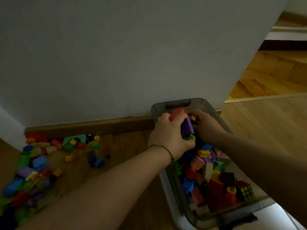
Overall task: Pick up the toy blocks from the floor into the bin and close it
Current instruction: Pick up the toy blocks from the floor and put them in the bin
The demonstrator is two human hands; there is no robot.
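A grey plastic bin stands on the wooden floor against the wall, holding several coloured toy blocks. Both hands are over its far end. My left hand grips a bunch of blocks, among them a red block, a purple block and a green piece. My right hand is curled against the same bunch from the right, with a yellow piece at its fingers. Several loose blocks lie scattered on the floor to the left.
A white wall rises right behind the bin, with a wooden skirting board along its foot. A doorway at the right opens onto more wooden floor. A white object sits at the bin's near right corner.
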